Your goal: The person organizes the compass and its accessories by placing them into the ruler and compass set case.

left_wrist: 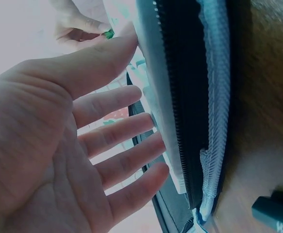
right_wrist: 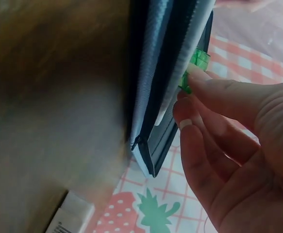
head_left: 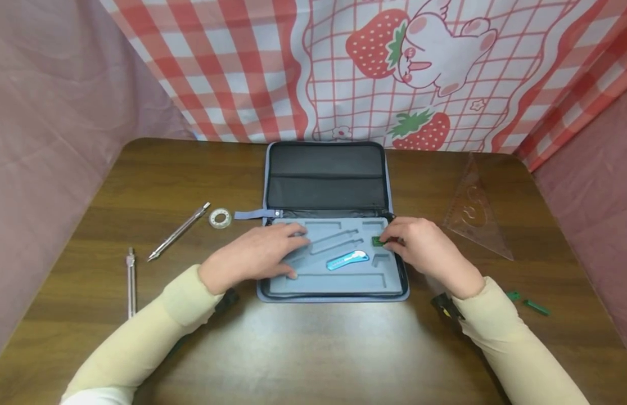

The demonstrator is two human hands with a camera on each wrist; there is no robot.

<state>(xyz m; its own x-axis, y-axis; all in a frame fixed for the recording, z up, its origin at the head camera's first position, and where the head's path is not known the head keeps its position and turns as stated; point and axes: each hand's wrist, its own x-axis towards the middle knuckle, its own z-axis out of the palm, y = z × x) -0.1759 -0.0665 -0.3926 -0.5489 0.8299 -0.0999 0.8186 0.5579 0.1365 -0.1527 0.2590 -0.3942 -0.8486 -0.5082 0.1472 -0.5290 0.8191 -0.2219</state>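
An unzipped case (head_left: 333,298) lies spread out in the middle of the table, its black lid folded back and a pale blue tray insert (head_left: 318,284) with shaped recesses in its base. My right hand (head_left: 424,247) pinches a small translucent green piece (right_wrist: 199,59) between thumb and fingers at the insert's right side. On the left side of the insert, my left hand (head_left: 255,253) has its fingers spread, fingertips right at the surface and nothing held. A blue utility knife (head_left: 347,260) sits slantwise in the insert between both hands.
To the left lie a metallic compass-like tool (head_left: 179,232), another slim metal tool (head_left: 131,284) and a clear tape roll (head_left: 220,218). A transparent set square (head_left: 477,216) is at the right, with a green stick-shaped piece (head_left: 536,307) nearer the front. A checked cloth (head_left: 242,67) hangs behind.
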